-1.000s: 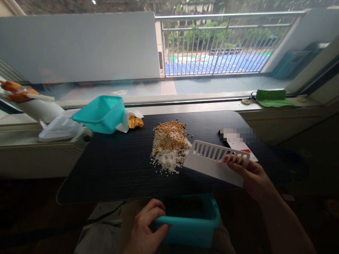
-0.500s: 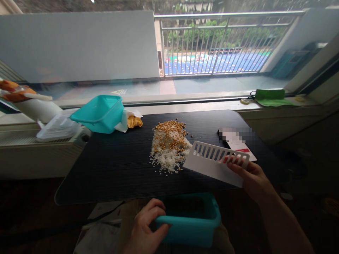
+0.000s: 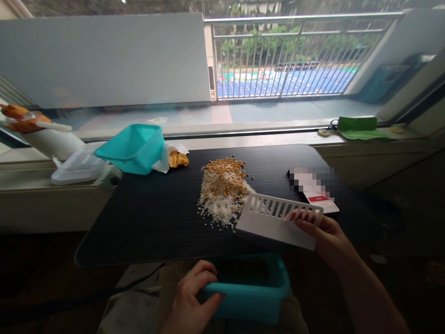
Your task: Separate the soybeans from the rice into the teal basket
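A white slotted scraper (image 3: 274, 228) is pinched at its right end by my right hand (image 3: 325, 234), its left edge close to the mixed pile. That pile has white rice grains (image 3: 222, 209) at the front and yellow soybeans (image 3: 224, 174) mostly at the back, with a few beans loose to the right. Below the table's near edge, my left hand (image 3: 196, 294) grips the left side of a teal plastic bin (image 3: 248, 297), thumb outside and fingers over the rim. The inside of this bin is dark, so I cannot make out its contents.
On the black table (image 3: 139, 222), another teal bin (image 3: 134, 148) leans at the back left, beside a crumpled yellow cloth (image 3: 179, 158). A white and red card (image 3: 321, 199) lies at the right. A green cloth (image 3: 359, 128) rests on the windowsill.
My right hand has brought the scraper slightly down and left, its left end now nearer the front of the rice. My left hand stays on the bin.
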Motion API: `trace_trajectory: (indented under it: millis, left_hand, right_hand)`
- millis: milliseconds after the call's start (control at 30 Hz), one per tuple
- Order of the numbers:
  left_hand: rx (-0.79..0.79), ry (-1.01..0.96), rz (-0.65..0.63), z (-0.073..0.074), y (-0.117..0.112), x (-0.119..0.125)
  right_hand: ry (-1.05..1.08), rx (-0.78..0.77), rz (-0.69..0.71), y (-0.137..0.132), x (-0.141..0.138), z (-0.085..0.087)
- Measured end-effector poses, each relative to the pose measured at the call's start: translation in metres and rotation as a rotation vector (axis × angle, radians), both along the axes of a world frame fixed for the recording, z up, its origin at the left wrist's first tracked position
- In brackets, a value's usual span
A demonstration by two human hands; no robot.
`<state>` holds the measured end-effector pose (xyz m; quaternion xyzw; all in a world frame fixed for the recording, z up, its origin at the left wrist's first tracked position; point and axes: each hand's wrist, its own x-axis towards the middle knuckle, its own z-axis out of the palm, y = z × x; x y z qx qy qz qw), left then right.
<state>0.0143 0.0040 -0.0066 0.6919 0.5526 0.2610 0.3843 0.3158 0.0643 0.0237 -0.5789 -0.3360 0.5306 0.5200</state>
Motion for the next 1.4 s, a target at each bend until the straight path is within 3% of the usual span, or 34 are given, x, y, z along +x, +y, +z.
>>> trace_trajectory:
  millis: [300, 600, 833, 1033, 1233, 1400]
  left_hand:
    - [-0.037, 0.014, -0.003, 0.000, -0.001, -0.001]
    - [-0.052, 0.003, 0.000, 0.000, 0.002, 0.000]
    - [-0.047, 0.006, -0.006, 0.001, 0.002, 0.000]
    - [-0.024, -0.007, 0.003, 0.001, 0.002, 0.000]
    - [-0.036, -0.003, 0.001, -0.002, 0.001, -0.002]
    - [0.001, -0.015, 0.018, -0.005, 0.001, -0.008]
  right_hand:
    - [0.024, 0.017, -0.133, 0.003, 0.002, -0.003]
    - [0.053, -0.001, 0.016, 0.004, 0.006, -0.007]
    - [0.074, -0.002, 0.008, 0.002, 0.002, -0.005]
    - [0.042, 0.022, 0.180, -0.001, 0.006, -0.013]
    - [0.045, 0.045, 0.205, 0.001, -0.009, -0.011]
    - [-0.009, 0.065, 0.388, -0.001, -0.008, -0.010]
